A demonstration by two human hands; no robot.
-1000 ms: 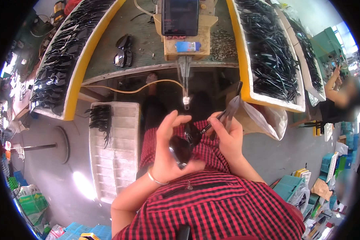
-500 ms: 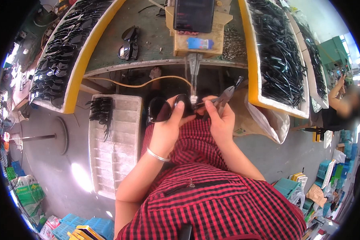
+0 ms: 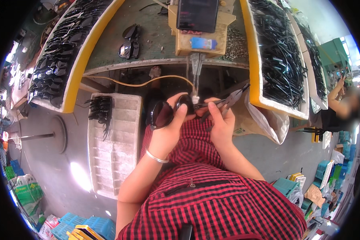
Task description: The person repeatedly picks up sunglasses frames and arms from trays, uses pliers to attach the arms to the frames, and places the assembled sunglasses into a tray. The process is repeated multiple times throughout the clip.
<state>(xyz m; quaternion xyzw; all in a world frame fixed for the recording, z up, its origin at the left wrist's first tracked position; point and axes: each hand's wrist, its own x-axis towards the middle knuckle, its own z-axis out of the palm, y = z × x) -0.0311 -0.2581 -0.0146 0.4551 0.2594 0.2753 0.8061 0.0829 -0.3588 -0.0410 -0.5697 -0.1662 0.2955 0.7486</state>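
Observation:
My left hand (image 3: 168,130) grips a pair of dark sunglasses (image 3: 162,115), thumb over the front, one large lens angled outward on the left. In my right hand (image 3: 222,125) is a pair of pliers (image 3: 237,96), its dark tip pointing up and to the right. A thin dark piece runs between the two hands, next to the inner lens; whether it is a temple arm I cannot tell. Both hands meet above my lap, in front of a metal fixture (image 3: 197,66) at the bench edge. Fingers partly hide where the right hand meets the sunglasses.
Foam trays hold dark eyewear frames (image 3: 54,66) at left and black temple arms (image 3: 278,60) at right. Sunglasses (image 3: 129,46) and a phone (image 3: 197,15) are on the bench. A white compartment tray (image 3: 116,160) stands low left; an open sack (image 3: 268,124) is at right. Another person works far right.
The sunglasses have turned, so the outer lens sits more slanted. The pliers have swung slightly down and to the right, still in my right hand.

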